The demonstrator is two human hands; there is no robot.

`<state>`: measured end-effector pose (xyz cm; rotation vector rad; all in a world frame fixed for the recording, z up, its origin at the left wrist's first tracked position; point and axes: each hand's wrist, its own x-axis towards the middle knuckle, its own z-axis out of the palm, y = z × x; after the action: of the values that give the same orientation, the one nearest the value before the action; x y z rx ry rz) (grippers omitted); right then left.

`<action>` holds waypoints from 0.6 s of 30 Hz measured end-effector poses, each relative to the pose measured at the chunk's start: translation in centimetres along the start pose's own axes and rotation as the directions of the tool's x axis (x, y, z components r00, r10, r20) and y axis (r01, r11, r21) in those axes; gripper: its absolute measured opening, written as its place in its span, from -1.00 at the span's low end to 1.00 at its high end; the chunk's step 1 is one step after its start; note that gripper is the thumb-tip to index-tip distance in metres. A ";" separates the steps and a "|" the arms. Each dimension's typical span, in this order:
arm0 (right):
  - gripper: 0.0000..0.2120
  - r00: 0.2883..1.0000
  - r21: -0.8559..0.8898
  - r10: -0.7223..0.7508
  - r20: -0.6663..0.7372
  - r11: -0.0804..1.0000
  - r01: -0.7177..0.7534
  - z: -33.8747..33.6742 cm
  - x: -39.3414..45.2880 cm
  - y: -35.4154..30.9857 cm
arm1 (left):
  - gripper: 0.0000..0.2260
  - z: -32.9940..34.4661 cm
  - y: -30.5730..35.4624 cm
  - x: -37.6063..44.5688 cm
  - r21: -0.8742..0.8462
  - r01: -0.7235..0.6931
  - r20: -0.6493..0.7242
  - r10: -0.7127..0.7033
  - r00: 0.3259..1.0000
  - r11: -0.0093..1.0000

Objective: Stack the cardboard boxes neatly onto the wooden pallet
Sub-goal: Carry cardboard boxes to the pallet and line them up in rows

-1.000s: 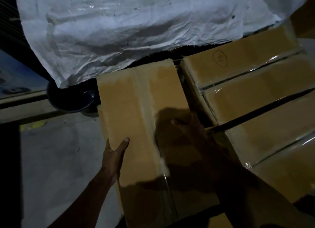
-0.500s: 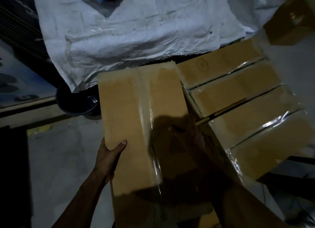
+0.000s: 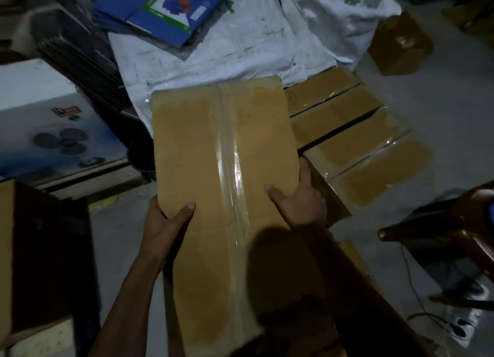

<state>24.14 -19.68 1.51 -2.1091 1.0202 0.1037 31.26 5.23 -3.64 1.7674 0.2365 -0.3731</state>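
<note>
I hold a long brown cardboard box (image 3: 208, 148), sealed down its middle with clear tape, raised in front of me. My left hand (image 3: 165, 223) grips its left edge with the thumb on top. My right hand (image 3: 299, 201) grips its right edge, thumb also on top. To the right and below lie several similar taped boxes (image 3: 355, 143) side by side in a row. The wooden pallet is not visible under them.
A white woven sheet (image 3: 240, 49) lies beyond the box with blue printed cartons (image 3: 163, 6) on it. A white fan carton (image 3: 45, 121) stands at left, another brown box (image 3: 401, 44) at far right, a dark chair (image 3: 441, 228) and cable at right. Grey concrete floor around.
The held box has risen well above the row of boxes, which now look lower and farther. My right hand has shifted to the box's right edge. The view has tilted up.
</note>
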 end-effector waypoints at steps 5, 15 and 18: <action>-0.03 0.987 0.003 -0.142 -0.074 0.990 0.143 -0.9 -9.8 3.4 | -0.46 -4.4 -0.8 -9.1 0.035 -0.074 -0.008 0.074 0.997 0.997; -0.06 0.967 -0.025 -0.253 -0.042 0.967 0.252 -0.9 -23.5 3.0 | -0.37 -13.3 -0.8 -22.9 0.089 -0.128 -0.131 0.139 0.982 0.988; -0.07 0.952 -0.023 -0.304 -0.026 0.952 0.304 0.3 -26.1 1.8 | -0.22 -16.3 -0.9 -25.5 0.100 -0.111 -0.190 0.128 0.973 0.989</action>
<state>5.34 -3.63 10.06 -2.2645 0.7007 -0.0711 9.27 22.36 8.26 1.8977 0.2545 -0.1240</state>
